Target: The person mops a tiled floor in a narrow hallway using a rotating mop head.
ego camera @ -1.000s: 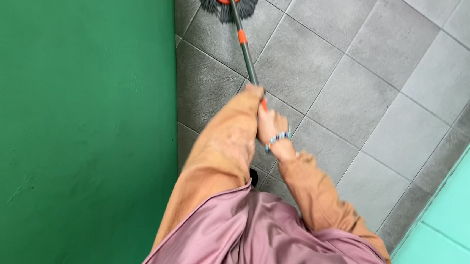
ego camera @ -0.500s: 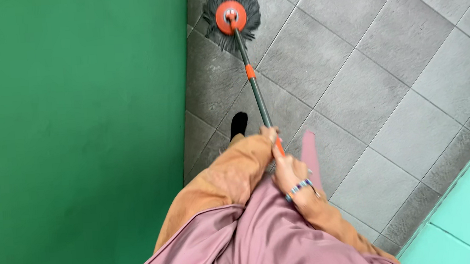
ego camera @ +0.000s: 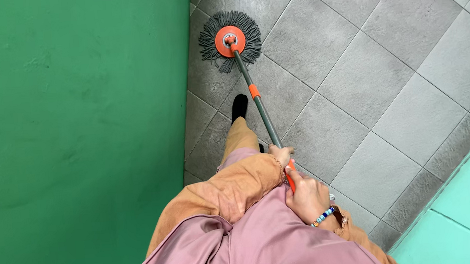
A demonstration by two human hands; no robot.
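A spin mop with a round orange hub and grey strands, the mop head [ego camera: 230,40], rests on the grey tiled floor [ego camera: 364,84] close to the green wall. Its grey pole [ego camera: 261,111] with an orange collar slants down toward me. My left hand [ego camera: 281,155] grips the pole higher up, mostly covered by an orange-brown sleeve. My right hand [ego camera: 306,194], wearing a beaded bracelet, holds the orange grip at the pole's lower end. A pink garment covers my front at the bottom of the view.
A dark green wall [ego camera: 75,137] fills the left half. A mint-green wall [ego camera: 467,215] runs along the lower right. My foot in a black sock [ego camera: 239,107] stands on the tiles beside the pole.
The mop head has been drawn back toward me along the green wall. Both hands slid lower in view with the pole, and my foot in the black sock has stepped forward.
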